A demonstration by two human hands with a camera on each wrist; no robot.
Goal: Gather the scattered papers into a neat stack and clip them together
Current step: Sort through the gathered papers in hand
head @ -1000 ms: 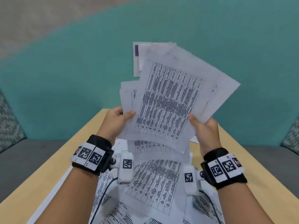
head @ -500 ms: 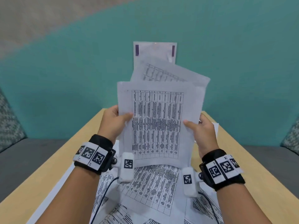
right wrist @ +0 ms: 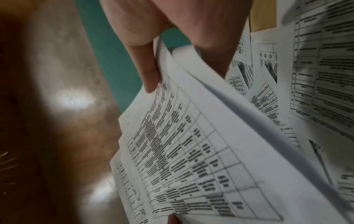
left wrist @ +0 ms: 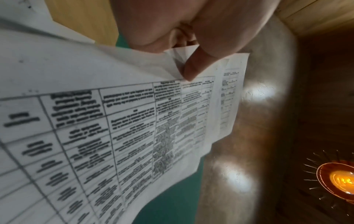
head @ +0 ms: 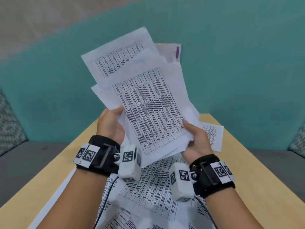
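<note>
Bundle of papers [head: 148, 103]: printed tables, fanned and uneven, raised above the table [head: 257, 171], tilted to the left.
Left hand [head: 109, 125]: pinching the bundle's left edge, thumb [left wrist: 191, 68] pressed on the top sheet.
Right hand [head: 196, 141]: pinching the bundle's near right corner, thumb on top, fingers behind.
Loose sheets [head: 148, 187]: overlapping flat on the table below the wrists; one more sheet [head: 212, 136] on the table just right of the right hand.
</note>
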